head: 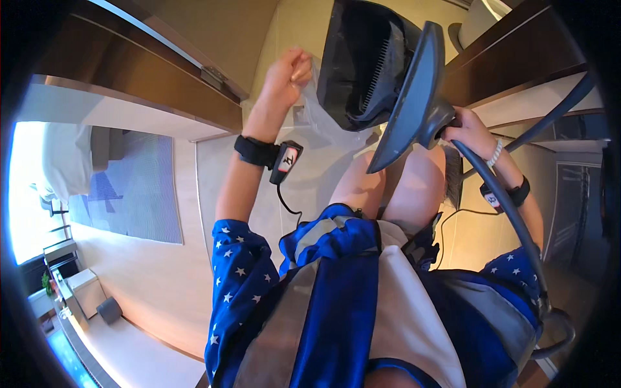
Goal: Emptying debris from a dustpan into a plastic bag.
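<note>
My left hand (290, 77) is closed on the edge of a translucent plastic bag (332, 128). Beside the bag stands a black upright dustpan (339, 63), its open side facing me and a row of comb teeth along its edge. My right hand (468, 131) grips the dark joint and pole near a broad, blue-grey flat head (412, 102), which looks like a broom or squeegee head. This head is tilted in front of the dustpan's right side. A long dark pole (504, 203) runs from my right hand back past my right arm.
Dark wooden door frames stand at the left (160, 72) and right (514, 53). A patterned rug (145, 189) lies in the room at left. At upper right is a pale rounded fixture (478, 29). Dark bristles (453, 179) show beside my right knee.
</note>
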`<action>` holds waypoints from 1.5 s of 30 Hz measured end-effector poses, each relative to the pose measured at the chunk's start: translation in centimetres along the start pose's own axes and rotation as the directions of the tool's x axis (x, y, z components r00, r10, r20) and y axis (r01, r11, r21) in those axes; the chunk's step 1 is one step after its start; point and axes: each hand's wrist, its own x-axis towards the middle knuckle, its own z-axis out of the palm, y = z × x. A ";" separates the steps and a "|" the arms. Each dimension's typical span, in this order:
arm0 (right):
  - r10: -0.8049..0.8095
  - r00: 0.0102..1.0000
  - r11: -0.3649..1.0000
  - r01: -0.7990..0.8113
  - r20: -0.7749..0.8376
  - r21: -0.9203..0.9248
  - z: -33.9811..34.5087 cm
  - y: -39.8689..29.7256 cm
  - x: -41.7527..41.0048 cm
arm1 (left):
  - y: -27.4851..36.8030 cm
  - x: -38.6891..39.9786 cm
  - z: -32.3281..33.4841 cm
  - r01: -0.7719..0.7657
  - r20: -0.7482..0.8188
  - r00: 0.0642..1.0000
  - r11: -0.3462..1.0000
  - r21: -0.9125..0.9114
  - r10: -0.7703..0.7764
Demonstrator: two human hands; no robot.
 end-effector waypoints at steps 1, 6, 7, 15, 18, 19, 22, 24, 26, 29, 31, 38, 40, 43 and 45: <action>-0.052 0.999 0.997 0.051 -0.013 -0.059 0.0 0.5 0.0 | -0.2 -0.1 0.6 0.004 0.003 1.000 1.000 -0.002 -0.004; -0.072 0.997 0.990 0.076 0.032 -0.116 1.6 -0.7 -0.1 | -1.9 -1.2 1.5 -0.090 -0.128 0.987 0.992 0.089 0.101; -0.069 0.997 0.991 0.072 0.031 -0.116 1.7 0.1 0.2 | -1.9 -1.3 1.5 -0.088 -0.128 0.987 0.992 0.087 0.098; -0.030 0.977 0.832 0.141 0.210 -0.536 5.4 -3.6 1.1 | -3.0 -5.8 -0.5 -0.121 -0.339 0.907 0.926 0.358 0.249; -0.091 0.965 0.751 0.228 0.245 -0.620 6.2 -3.8 1.3 | -3.5 -7.5 -1.7 -0.100 -0.331 0.920 0.943 0.319 0.209; -0.115 0.956 0.691 0.271 0.269 -0.670 6.4 -3.8 1.5 | -3.6 -7.9 -2.1 -0.102 -0.333 0.919 0.944 0.315 0.211; -0.070 0.947 0.634 0.286 0.314 -0.719 6.8 -4.3 1.6 | -4.1 -9.0 -2.4 0.008 -0.347 0.936 0.984 0.178 0.055; -0.051 0.938 0.595 0.304 0.342 -0.744 7.1 -4.9 1.8 | -4.2 -9.5 -2.6 0.106 -0.321 0.943 0.994 0.030 -0.091; -0.060 0.924 0.489 0.356 0.377 -0.796 7.6 -6.0 2.2 | -4.6 -9.9 -4.2 0.112 -0.256 0.960 0.994 -0.014 -0.111; -0.014 0.920 0.463 0.354 0.393 -0.813 8.6 -7.0 3.2 | -5.1 -10.6 -4.8 0.139 -0.205 0.967 0.988 -0.060 -0.149; 0.047 0.934 0.454 0.296 0.354 -0.840 9.0 -7.1 3.7 | -5.1 -10.2 -3.6 0.151 -0.198 0.967 0.986 -0.070 -0.162; 0.084 0.890 0.473 0.360 0.448 -0.804 10.9 -6.7 5.1 | -4.9 -8.9 -0.2 -0.057 -0.436 0.900 0.995 -0.081 0.016; 0.090 0.891 0.497 0.347 0.445 -0.795 11.0 -6.4 5.2 | -5.3 -8.6 -1.0 -0.034 -0.402 0.915 0.999 -0.010 0.027; 0.085 0.904 0.550 0.309 0.420 -0.776 10.7 -6.2 5.2 | -5.4 -7.9 -1.6 0.025 -0.383 0.924 0.995 0.101 0.015; 0.109 0.905 0.597 0.271 0.411 -0.755 10.2 -6.2 5.7 | -5.3 -7.0 -1.7 -0.014 -0.382 0.923 0.996 0.086 0.046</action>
